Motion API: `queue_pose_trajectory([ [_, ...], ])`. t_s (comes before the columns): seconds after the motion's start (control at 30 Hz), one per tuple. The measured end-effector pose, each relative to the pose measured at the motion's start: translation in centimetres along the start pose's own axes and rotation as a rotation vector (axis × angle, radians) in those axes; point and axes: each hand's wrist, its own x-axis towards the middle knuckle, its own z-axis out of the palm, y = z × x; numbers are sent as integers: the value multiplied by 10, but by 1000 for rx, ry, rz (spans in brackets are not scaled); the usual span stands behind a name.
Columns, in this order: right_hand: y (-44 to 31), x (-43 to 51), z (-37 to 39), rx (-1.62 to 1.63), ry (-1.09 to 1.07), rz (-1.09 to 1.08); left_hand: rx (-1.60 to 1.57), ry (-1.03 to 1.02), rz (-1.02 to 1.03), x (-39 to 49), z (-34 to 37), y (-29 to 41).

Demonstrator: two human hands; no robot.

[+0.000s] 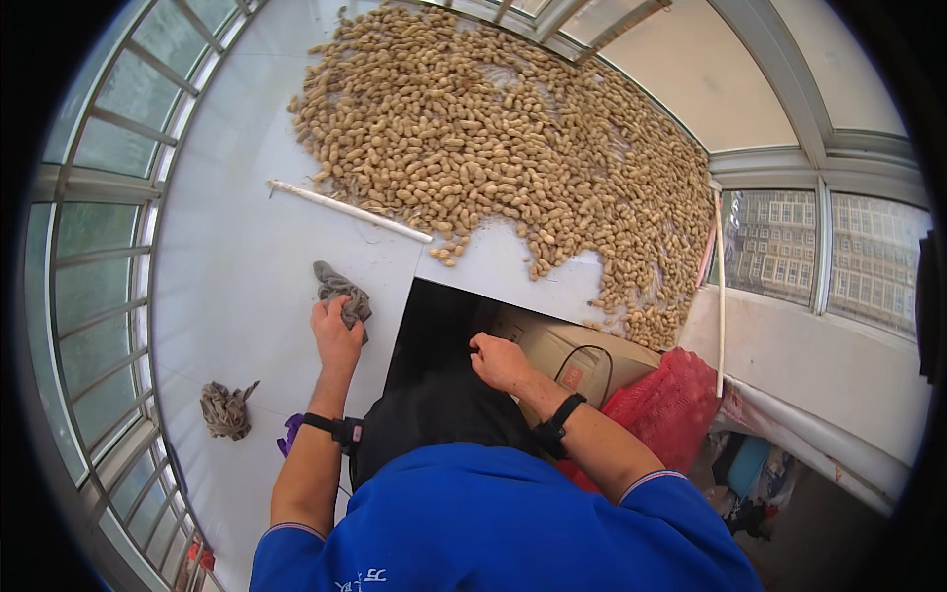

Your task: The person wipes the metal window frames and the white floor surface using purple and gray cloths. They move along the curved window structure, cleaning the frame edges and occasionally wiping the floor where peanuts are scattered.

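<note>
My left hand presses a crumpled grey cloth onto a pale, smooth surface. The fingers rest on top of the cloth, and its far end sticks out ahead of them. My right hand hovers over a dark opening in that surface, its fingers curled in and nothing visible in them. Just beyond it stands a cardboard box with a thin dark cord. A second crumpled cloth, grey-brown, lies to the left of my left forearm.
Unshelled peanuts cover the far part of the surface, with a white rod along their near left edge. A barred window runs along the left. A red mesh bag sits at my right. Something purple lies by my left forearm.
</note>
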Motion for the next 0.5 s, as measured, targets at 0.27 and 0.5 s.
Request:
queue_pose_trajectory([
  [0.27,5,-10,-23,76,39,34,26,-111,150,84,43,72],
  [0.5,15,-15,-22,112,96,25,-38,-87,114,61,28,53],
])
